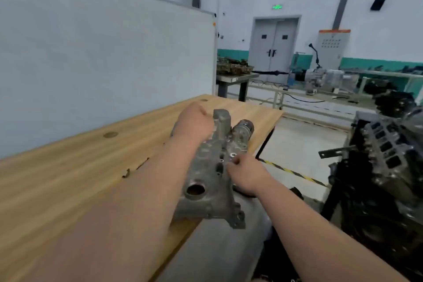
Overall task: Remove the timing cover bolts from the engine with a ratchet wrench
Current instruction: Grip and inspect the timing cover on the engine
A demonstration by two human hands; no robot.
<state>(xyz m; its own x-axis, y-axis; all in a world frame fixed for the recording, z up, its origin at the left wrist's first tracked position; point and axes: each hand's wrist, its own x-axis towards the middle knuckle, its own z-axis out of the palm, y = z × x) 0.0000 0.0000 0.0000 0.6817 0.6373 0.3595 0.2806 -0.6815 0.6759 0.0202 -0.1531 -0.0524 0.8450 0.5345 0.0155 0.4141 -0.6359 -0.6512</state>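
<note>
Left forearm (128, 213), bare, nearest. Left hand (194, 123) curled round far end of timing cover (212, 181); right hand (248, 175) pinching its right edge. Cover off engine (389, 144) (on stand, well to the right), half over edge of wooden table (68, 178). Risks: overhanging near end tipping floorward on release; fingers nipped beneath on set-down.

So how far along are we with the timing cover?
Done, it seems: the timing cover is off the engine, so its bolts are presumably out. In hand: the left grip holds its far end and the right grip its side, above the wooden bench. Left: setting it down.
</note>
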